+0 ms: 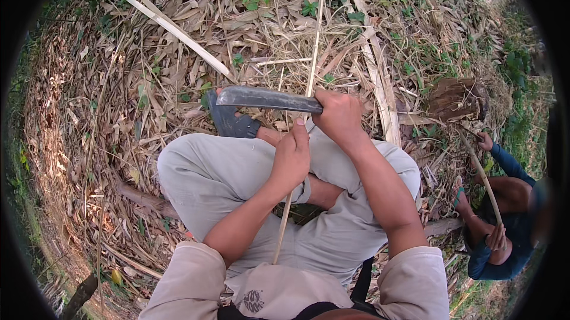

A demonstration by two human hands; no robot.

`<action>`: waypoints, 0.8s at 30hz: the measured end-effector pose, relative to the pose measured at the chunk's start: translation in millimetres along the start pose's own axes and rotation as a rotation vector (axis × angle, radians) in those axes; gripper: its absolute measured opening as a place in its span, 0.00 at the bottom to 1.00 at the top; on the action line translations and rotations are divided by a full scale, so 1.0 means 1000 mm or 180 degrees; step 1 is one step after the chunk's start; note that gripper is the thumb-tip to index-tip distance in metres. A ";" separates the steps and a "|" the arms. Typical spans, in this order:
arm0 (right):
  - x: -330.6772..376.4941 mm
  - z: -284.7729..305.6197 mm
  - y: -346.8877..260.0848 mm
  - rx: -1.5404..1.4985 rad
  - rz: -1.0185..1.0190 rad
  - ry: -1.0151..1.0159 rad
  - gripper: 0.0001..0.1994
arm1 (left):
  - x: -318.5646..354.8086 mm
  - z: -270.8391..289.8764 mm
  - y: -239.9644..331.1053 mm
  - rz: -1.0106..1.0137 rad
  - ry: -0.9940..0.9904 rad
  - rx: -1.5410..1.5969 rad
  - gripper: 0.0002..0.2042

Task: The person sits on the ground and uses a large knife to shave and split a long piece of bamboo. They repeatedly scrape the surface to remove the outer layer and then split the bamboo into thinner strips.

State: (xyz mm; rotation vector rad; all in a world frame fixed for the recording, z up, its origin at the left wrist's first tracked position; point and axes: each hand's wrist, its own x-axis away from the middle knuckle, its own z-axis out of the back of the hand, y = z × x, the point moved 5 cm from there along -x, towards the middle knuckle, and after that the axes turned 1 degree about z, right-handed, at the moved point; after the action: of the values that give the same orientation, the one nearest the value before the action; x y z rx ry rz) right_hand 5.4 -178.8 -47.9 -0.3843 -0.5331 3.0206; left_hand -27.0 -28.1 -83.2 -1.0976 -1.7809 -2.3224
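My right hand point(339, 117) grips a dark machete point(267, 99) whose blade points left and hooks slightly at the tip. The blade crosses over a long, thin, pale strip point(315, 47), which looks like split bamboo. My left hand point(291, 157) is closed round that strip just below the blade, thumb pointing away from me. From my lap the strip runs up between my legs and out past the top of the view. The handle of the machete is hidden inside my right fist. Under the blade's left end shows my sandalled foot point(228, 119).
Dry leaves cover the ground. Pale split pieces point(178, 32) lie at the far left, longer ones point(377, 70) right of centre. At the right, beside a short log point(457, 100), another person point(504, 219) sits holding a stick point(484, 177) with both hands.
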 end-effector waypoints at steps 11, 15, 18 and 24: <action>-0.001 -0.008 0.026 0.0254 0.0051 0.0381 0.03 | 0.002 -0.001 0.027 -0.0611 0.0315 -0.0604 0.28; 0.000 -0.014 0.032 0.0340 0.0111 0.0427 0.03 | -0.004 -0.002 0.028 -0.0417 0.0218 -0.0513 0.28; -0.004 -0.016 0.031 0.0271 -0.0089 0.0203 0.03 | -0.011 0.000 0.022 -0.0490 0.0247 -0.0533 0.27; 0.014 -0.006 -0.006 -0.0245 -0.0070 -0.0193 0.04 | -0.021 0.008 0.006 -0.0803 0.0470 -0.0434 0.24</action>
State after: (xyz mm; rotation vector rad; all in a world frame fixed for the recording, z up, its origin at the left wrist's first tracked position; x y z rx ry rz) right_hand -6.2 -169.6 -53.9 -0.2894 -0.6551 3.0059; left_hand -4.3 -31.9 -88.4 -0.7259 -1.8239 -2.6233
